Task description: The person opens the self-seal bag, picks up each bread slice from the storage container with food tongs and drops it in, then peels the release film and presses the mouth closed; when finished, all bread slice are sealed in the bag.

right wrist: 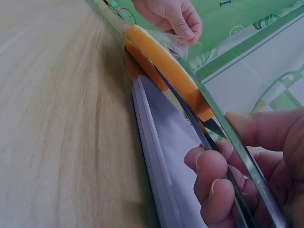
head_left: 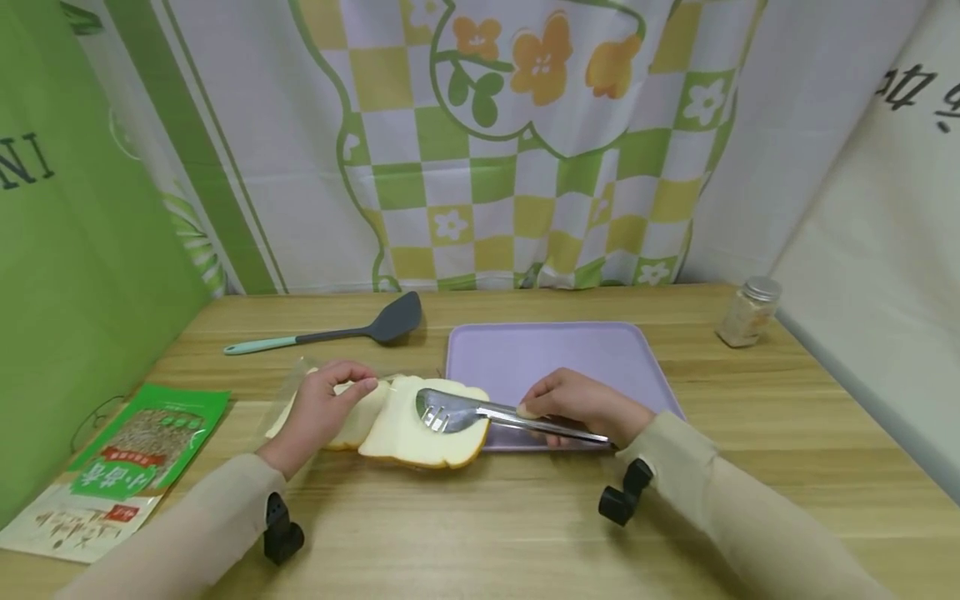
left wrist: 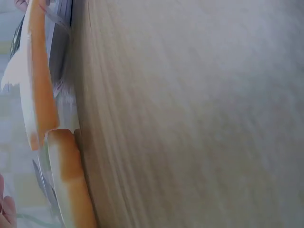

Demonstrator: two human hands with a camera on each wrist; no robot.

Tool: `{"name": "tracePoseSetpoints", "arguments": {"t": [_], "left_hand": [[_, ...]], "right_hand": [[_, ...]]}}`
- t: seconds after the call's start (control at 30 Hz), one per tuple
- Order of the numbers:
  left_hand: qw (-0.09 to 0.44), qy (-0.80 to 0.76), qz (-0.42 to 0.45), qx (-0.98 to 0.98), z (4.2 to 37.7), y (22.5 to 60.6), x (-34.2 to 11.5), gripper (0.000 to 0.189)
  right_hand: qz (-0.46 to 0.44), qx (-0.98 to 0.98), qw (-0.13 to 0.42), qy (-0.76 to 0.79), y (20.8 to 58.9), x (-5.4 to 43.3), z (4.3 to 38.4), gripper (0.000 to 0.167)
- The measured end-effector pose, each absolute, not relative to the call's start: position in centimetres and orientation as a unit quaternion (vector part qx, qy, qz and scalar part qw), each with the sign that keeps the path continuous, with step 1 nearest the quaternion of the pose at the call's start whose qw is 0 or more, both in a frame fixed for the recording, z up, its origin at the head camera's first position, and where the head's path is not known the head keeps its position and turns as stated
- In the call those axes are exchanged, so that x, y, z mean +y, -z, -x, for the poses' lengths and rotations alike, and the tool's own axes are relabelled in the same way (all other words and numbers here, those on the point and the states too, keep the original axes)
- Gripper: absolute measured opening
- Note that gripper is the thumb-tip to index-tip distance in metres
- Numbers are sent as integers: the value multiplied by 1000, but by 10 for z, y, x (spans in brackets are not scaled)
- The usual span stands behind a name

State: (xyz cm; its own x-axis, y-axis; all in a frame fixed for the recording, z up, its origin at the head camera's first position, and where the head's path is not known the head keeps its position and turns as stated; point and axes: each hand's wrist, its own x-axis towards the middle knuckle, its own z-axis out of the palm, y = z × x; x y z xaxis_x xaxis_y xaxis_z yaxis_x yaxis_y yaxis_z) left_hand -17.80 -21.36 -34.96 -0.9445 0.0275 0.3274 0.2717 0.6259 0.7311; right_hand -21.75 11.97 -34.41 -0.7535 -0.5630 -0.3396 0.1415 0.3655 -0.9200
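Observation:
My right hand (head_left: 581,407) grips metal tongs (head_left: 453,411) by their two arms. The tongs clasp a slice of white bread (head_left: 397,437) with a brown crust, one jaw on top and the other under it. In the right wrist view the held slice (right wrist: 168,64) is tilted above the near end of the tray. My left hand (head_left: 318,412) pinches the edge of a clear plastic bag (right wrist: 177,43) with thumb and fingertips. More bread (head_left: 362,421) lies beside and under the held slice, partly inside the bag and partly hidden by my left hand.
A lilac tray (head_left: 555,354) lies just right of the bread. Behind are a dark spatula (head_left: 393,321) with a mint handle and, at far right, a lidded glass jar (head_left: 748,315). A green and white food packet (head_left: 138,454) lies at left. Curtains enclose the wooden table (head_left: 450,533).

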Motion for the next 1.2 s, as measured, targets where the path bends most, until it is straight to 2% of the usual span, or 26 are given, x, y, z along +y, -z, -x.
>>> {"name": "tracePoseSetpoints", "arguments": {"t": [0.63, 1.2], "left_hand": [[163, 442, 83, -878, 175, 349, -208, 9], [144, 429, 75, -889, 176, 348, -203, 7]], "right_hand": [[156, 773, 309, 532, 344, 75, 231, 23], [155, 772, 321, 527, 342, 41, 240, 18]]}}
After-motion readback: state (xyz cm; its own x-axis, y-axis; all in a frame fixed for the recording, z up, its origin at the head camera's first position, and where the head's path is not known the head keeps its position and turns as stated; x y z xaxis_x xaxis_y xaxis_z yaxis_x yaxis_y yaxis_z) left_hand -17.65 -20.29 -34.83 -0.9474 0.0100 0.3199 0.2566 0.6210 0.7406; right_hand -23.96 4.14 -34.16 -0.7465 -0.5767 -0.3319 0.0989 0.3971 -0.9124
